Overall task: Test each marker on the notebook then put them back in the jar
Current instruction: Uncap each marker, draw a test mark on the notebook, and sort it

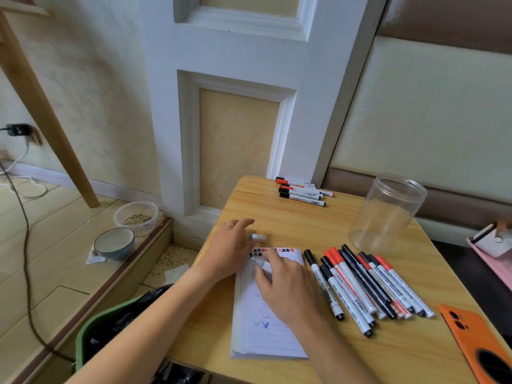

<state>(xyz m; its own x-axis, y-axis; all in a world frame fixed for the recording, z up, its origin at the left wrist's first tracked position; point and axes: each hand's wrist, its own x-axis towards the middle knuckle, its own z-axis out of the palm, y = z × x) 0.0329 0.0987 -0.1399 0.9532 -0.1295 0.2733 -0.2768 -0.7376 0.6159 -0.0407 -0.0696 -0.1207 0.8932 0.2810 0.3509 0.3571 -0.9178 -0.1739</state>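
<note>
A white lined notebook (266, 336) lies on the wooden table (304, 225) with faint blue scribbles on its page. My right hand (285, 286) grips a white marker (262, 263) over the top of the page, its tip pointing left. My left hand (230, 249) rests with relaxed fingers at the notebook's top left corner. A loose blue-and-white cap (258, 237) lies just beyond its fingers. An empty clear plastic jar (388, 212) stands at the right. A pile of several black and red markers (365, 284) lies right of the notebook.
A second group of several markers (302, 191) lies at the table's far edge. An orange phone case (476, 336) sits at the near right corner, a pink object (496, 248) beyond it. A green bin (110, 322) stands left of the table; two bowls (115, 242) sit on the floor.
</note>
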